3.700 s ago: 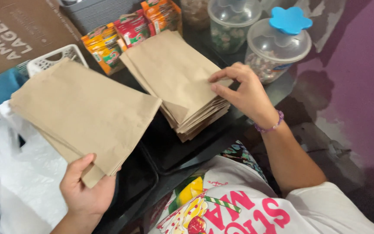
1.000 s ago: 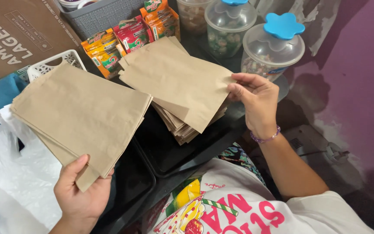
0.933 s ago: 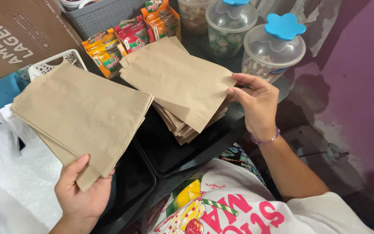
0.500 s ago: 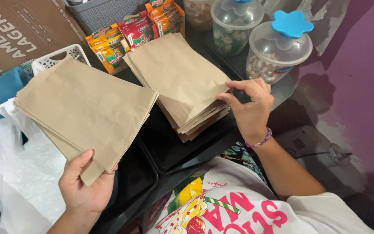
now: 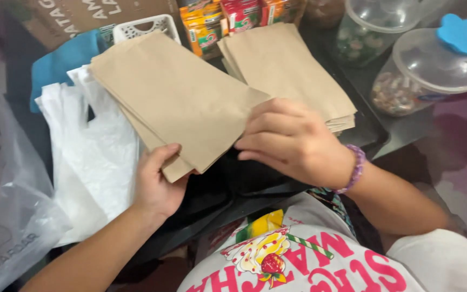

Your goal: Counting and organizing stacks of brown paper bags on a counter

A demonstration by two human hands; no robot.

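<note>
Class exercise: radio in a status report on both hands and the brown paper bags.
Left hand grips held bag stack at its lower corner. Right hand fingers on its right edge. Second bag stack lies apart on black tray. Nothing obstructing.
</note>
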